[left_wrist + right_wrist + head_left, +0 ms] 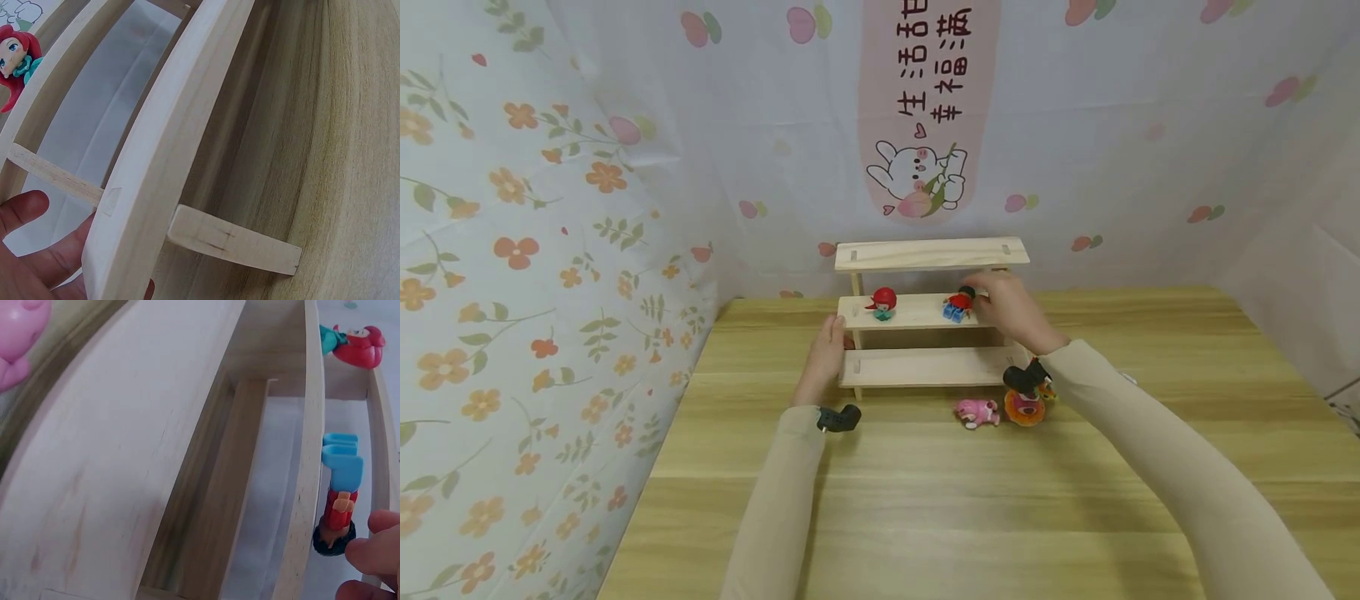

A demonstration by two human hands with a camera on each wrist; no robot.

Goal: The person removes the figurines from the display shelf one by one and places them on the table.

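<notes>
A three-tier wooden display rack [936, 367] stands near the wall. My left hand [826, 354] grips its left end; in the left wrist view the fingers [59, 259] reach behind the lowest shelf. On the middle shelf, a red-haired mermaid figurine [883, 303] sits upright at the left. Farther right, a black-haired figurine [958, 305] in red top and blue trousers lies tilted along the same shelf, its feet towards the mermaid. My right hand [1011, 310] is at its head, and the right wrist view shows fingertips [369, 553] right beside the black hair, not wrapped round it.
A pink toy figure [977, 412] lies on the wooden table [910, 500] before the rack. An orange-and-pink toy [1025, 407] is beside it, partly behind the right wrist camera [1024, 377]. Patterned cloth [760, 167] hangs behind and at the left.
</notes>
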